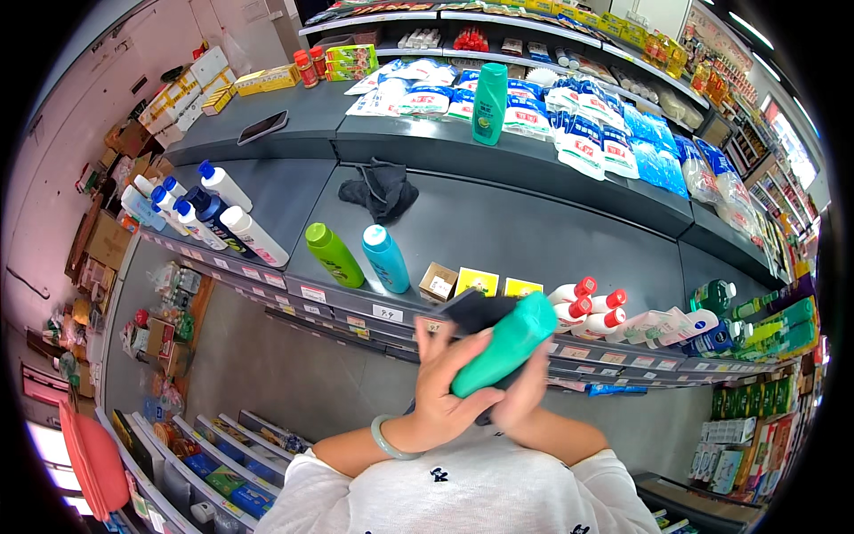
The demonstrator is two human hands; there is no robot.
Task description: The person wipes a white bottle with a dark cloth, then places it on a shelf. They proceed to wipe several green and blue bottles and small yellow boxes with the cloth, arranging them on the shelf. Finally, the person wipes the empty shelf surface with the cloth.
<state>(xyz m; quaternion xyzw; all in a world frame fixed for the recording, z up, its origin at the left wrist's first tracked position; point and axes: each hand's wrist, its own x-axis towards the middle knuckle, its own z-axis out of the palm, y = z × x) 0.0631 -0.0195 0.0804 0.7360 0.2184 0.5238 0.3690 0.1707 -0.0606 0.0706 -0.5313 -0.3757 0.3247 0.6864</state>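
A teal-green shampoo bottle (507,344) lies tilted between my two hands, in front of the shelf. My left hand (444,384), with a pale bangle at the wrist, grips it from the left side. My right hand (524,397), blurred, is at its right side with a dark cloth (477,312) that wraps behind the bottle; the right fingers are partly hidden. Beyond my hands, a green bottle (335,255) and a blue bottle (386,259) stand at the shelf's front edge. A similar teal bottle (490,105) is upright on the upper ledge.
A dark crumpled cloth (380,190) rests on the grey shelf (534,220). White pump bottles (227,187) stand left; red-capped bottles (594,310) and small boxes (476,283) line the front edge. Packaged bags (427,97) and a phone (263,127) lie on the upper ledge.
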